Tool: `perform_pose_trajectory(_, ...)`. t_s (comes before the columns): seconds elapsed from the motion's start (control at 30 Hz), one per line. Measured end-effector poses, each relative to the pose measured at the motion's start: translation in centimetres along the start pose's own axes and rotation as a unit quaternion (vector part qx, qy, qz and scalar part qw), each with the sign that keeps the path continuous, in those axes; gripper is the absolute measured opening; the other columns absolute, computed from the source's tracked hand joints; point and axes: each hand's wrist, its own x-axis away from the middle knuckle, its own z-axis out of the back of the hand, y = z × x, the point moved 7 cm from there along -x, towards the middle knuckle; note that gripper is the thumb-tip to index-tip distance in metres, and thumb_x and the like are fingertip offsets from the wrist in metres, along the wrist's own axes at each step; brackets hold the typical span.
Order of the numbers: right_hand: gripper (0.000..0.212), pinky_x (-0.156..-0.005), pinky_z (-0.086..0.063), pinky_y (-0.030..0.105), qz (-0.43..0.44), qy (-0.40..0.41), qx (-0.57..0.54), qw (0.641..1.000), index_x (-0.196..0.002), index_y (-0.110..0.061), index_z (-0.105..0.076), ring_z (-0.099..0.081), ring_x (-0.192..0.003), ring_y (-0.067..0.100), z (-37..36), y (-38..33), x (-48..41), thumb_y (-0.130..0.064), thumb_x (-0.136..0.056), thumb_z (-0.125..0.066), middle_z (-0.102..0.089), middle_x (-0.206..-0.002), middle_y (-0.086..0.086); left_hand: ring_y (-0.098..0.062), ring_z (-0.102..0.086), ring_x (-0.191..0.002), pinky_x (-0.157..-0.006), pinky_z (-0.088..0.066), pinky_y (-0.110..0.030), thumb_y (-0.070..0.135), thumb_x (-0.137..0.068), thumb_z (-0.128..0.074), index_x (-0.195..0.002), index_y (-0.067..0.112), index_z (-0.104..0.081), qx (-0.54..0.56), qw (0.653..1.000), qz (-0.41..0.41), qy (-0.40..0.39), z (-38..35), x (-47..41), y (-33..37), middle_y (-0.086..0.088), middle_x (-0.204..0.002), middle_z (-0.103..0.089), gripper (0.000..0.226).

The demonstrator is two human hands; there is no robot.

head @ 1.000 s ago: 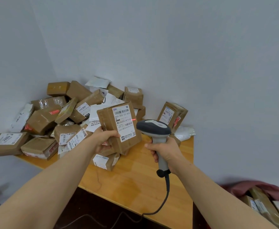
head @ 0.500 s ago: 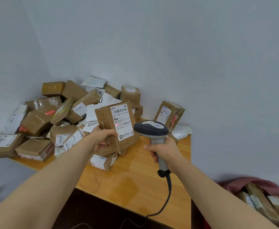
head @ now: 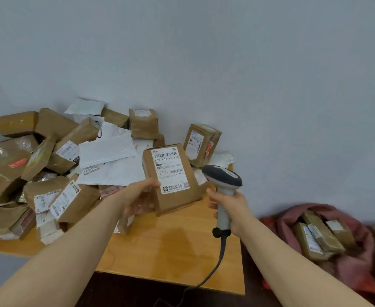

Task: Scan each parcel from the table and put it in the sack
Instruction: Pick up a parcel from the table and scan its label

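Rightward swings the labelled parcel (head: 171,180), clear of the heap (head: 55,156) and up over the table (head: 171,251), red scan line gone from its label, left hand (head: 137,196) wrapped round its left edge. Right hand (head: 230,207) grips the scanner (head: 223,180) just beside it. Down at right sits the sack (head: 286,227), boxes inside.

Left hand (head: 141,196): fingers were hidden behind the parcel (head: 171,178).
Parcel pile (head: 2,178): cut off at the left edge.
Scanner cable (head: 220,253): ran off the bottom edge.
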Motion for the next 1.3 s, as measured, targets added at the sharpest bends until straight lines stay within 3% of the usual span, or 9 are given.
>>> perform_pose_trajectory(0.13, 0.047, -0.044, -0.048, 0.026, -0.063, 0.03, -0.096, 0.993, -0.101, -0.012, -0.065, -0.067, -0.057, 0.018, 6.9, 3.2, 0.0, -0.024, -0.062, -0.088, -0.073, -0.07, 0.004, -0.027, -0.065, -0.101, -0.076, -0.056, -0.041, 0.035, -0.061, -0.076, -0.113, 0.015, -0.063, -0.033, 0.995, 0.039, -0.082, -9.1, -2.5, -2.7, -0.01, -0.104, -0.071, 0.057)
perform_pose_trajectory(0.23, 0.053, -0.042, -0.046, 0.025, -0.088, 0.041, -0.151, 0.984, -0.099, -0.009, -0.067, -0.063, -0.051, 0.019, 11.5, 4.7, 0.2, -0.025, -0.053, -0.088, -0.071, -0.068, 0.005, -0.026, -0.065, -0.093, -0.07, -0.057, -0.039, 0.035, -0.068, -0.07, -0.112, 0.013, -0.063, -0.043, 0.988, 0.071, -0.128, -15.2, -4.1, -4.4, -0.009, -0.097, -0.071, 0.049)
perform_pose_trajectory(0.47, 0.053, -0.041, -0.044, 0.024, -0.132, 0.115, -0.264, 0.948, -0.103, -0.009, -0.066, -0.062, -0.05, 0.019, 29.5, 6.7, -2.1, -0.023, -0.055, -0.083, -0.069, -0.069, 0.007, -0.025, -0.065, -0.093, -0.066, -0.057, -0.038, 0.033, -0.061, -0.072, -0.118, 0.014, -0.061, -0.079, 0.966, 0.119, -0.216, -35.8, -9.4, -7.4, -0.009, -0.097, -0.072, 0.061)
perform_pose_trajectory(0.67, 0.056, -0.043, -0.046, 0.025, -0.175, 0.228, -0.3, 0.91, -0.098, -0.005, -0.068, -0.057, -0.048, 0.016, 45.1, 9.0, -4.2, -0.031, -0.052, -0.084, -0.065, -0.06, 0.006, -0.029, -0.063, -0.109, -0.075, -0.056, -0.045, 0.04, -0.045, -0.089, -0.125, 0.031, -0.055, -0.118, 0.926, 0.2, -0.297, -53.3, -11.8, -12.7, -0.007, -0.12, -0.065, 0.087)
perform_pose_trajectory(0.87, 0.061, -0.057, -0.049, 0.03, -0.211, 0.284, -0.341, 0.871, -0.103, -0.008, -0.069, -0.068, -0.053, 0.02, 53.1, 11.7, -8.3, -0.029, -0.048, -0.084, -0.075, -0.076, 0.007, -0.028, -0.063, -0.107, -0.088, -0.054, -0.05, 0.029, -0.072, -0.076, -0.125, 0.025, -0.055, -0.1, 0.924, 0.262, -0.262, -62.1, -17.0, -16.6, -0.008, -0.119, -0.064, 0.057)
perform_pose_trajectory(1.0, 0.048, -0.051, -0.046, 0.027, -0.211, 0.35, -0.346, 0.844, -0.095, -0.006, -0.068, -0.067, -0.054, 0.021, 56.8, 13.6, -12.5, -0.024, -0.055, -0.086, -0.072, -0.073, 0.009, -0.026, -0.066, -0.098, -0.064, -0.058, -0.04, 0.026, -0.085, -0.068, -0.125, 0.03, -0.055, -0.1, 0.933, 0.264, -0.225, -66.6, -22.5, -17.6, -0.006, -0.112, -0.067, 0.043)
perform_pose_trajectory(1.13, 0.03, -0.049, -0.048, 0.028, -0.237, 0.397, -0.352, 0.814, -0.092, -0.003, -0.067, -0.064, -0.052, 0.02, 59.9, 16.7, -16.7, -0.015, -0.07, -0.083, -0.069, -0.07, 0.011, -0.029, -0.063, -0.104, -0.077, -0.058, -0.048, 0.024, -0.086, -0.068, -0.133, 0.033, -0.046, -0.093, 0.944, 0.255, -0.187, -71.0, -30.4, -19.1, -0.006, -0.119, -0.063, 0.053)
perform_pose_trajectory(1.23, 0.027, -0.053, -0.046, 0.031, -0.27, 0.399, -0.351, 0.803, -0.09, 0.001, -0.066, -0.061, -0.057, 0.022, 61.5, 19.1, -19.9, -0.013, -0.073, -0.081, -0.067, -0.075, 0.014, -0.028, -0.064, -0.103, -0.071, -0.058, -0.044, 0.027, -0.085, -0.069, -0.136, 0.033, -0.042, -0.1, 0.946, 0.259, -0.167, -73.9, -36.3, -20.9, -0.004, -0.124, -0.06, 0.058)
perform_pose_trajectory(1.3, 0.021, -0.054, -0.045, 0.032, -0.282, 0.398, -0.353, 0.799, -0.087, 0.0, -0.066, -0.059, -0.059, 0.023, 62.0, 19.7, -21.2, -0.012, -0.076, -0.079, -0.068, -0.08, 0.015, -0.03, -0.061, -0.107, -0.081, -0.056, -0.05, 0.032, -0.087, -0.067, -0.142, 0.032, -0.036, -0.125, 0.951, 0.237, -0.153, -75.2, -39.2, -21.9, -0.006, -0.133, -0.053, 0.063)
